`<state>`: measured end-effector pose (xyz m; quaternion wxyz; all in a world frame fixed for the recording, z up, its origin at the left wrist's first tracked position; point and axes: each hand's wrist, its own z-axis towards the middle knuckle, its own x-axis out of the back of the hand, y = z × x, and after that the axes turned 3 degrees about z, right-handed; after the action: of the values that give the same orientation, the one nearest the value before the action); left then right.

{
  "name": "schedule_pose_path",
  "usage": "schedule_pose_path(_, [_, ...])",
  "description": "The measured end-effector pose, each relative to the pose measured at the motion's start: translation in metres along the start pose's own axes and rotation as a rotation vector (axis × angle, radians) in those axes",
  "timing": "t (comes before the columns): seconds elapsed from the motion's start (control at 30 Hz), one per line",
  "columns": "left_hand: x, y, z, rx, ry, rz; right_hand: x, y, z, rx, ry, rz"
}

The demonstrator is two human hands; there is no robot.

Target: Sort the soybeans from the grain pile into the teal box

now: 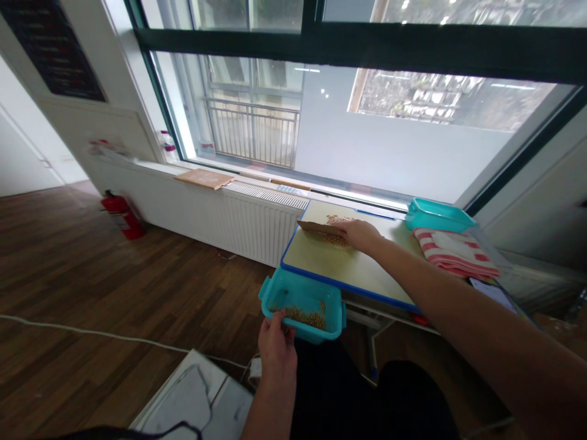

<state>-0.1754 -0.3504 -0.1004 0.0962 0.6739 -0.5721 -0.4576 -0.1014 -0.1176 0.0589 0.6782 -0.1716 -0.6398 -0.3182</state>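
Note:
My left hand (277, 339) grips the near rim of a turquoise plastic tub (300, 287), which is held just below the table's front edge. Small tan grains or beans (305, 318) lie on the tub's floor. Over the table (316, 263), my right hand (358, 234) is closed on a strip of brown cardboard (316, 228), its long edge on or close to the tabletop. Loose grains (336, 239) are spread on both sides of the strip, partly hidden by it and by my fingers.
A second turquoise tub (438, 215) stands at the table's back right. In front of it lie a folded red-and-white striped cloth (454, 250) and a phone (493, 293). A radiator (257, 217) runs under the window. On the floor at left is a fire extinguisher (123, 215).

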Motion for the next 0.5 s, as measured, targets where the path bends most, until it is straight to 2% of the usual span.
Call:
schedule_pose_path(0.1, [-0.004,-0.001,-0.008,0.071,0.024,-0.04,-0.002,0.005,-0.004,0.037,0.004,0.026])
schedule_pose_path(0.27, [-0.008,-0.003,-0.019,0.081,-0.002,-0.053,-0.004,0.01,-0.014,0.065,-0.014,0.058])
schedule_pose_path(0.5, [-0.01,-0.012,-0.029,0.079,-0.034,-0.05,0.002,0.002,-0.035,0.12,-0.001,0.034])
